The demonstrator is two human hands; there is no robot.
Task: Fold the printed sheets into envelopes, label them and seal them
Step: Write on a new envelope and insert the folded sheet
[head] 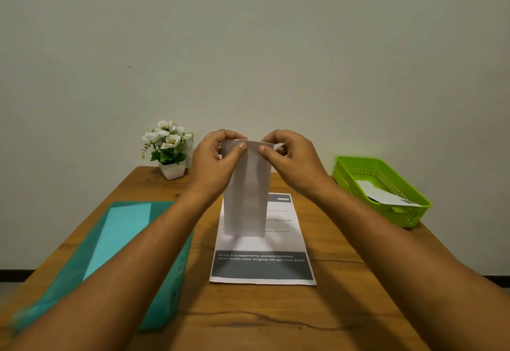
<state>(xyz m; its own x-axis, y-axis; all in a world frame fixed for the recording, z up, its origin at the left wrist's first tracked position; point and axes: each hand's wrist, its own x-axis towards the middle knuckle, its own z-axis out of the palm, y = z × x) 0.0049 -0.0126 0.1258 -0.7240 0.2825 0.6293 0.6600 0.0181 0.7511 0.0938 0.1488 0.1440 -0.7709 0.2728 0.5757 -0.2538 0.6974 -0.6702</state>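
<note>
Left hand [212, 157] and right hand [292, 157] pinch top edge of folded sheet [245, 196], held upright above printed sheet [262, 265] mid-tabletop [345, 309].

White flowers [167, 140] in a small white pot [172, 169] (far left edge), cracked wooden table [331, 309], plain wall [248, 33]

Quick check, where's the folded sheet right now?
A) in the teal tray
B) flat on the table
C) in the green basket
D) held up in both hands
D: the left hand and right hand pinch the top of the folded sheet, lifted off the table.
</note>
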